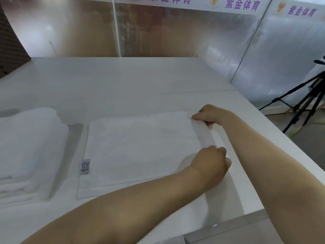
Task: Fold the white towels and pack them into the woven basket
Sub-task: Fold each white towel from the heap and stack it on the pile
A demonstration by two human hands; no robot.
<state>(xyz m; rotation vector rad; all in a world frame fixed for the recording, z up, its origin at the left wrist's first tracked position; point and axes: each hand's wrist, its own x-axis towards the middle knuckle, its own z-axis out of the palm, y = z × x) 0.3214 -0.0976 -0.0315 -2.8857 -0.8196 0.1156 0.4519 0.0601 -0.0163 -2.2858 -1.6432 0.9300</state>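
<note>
A white towel (140,148) lies flat on the white table (123,81), folded over itself, with a small grey label (85,166) at its left edge. My right hand (208,114) pinches the towel's far right corner. My left hand (211,164) grips the near part of the same right edge, and that edge is lifted slightly off the table. A stack of white towels (26,148) sits at the left. No woven basket is in view.
The table's right edge (274,138) runs diagonally close to my right arm. A black tripod (302,106) stands on the floor beyond it. Shiny wall panels (158,32) close off the back.
</note>
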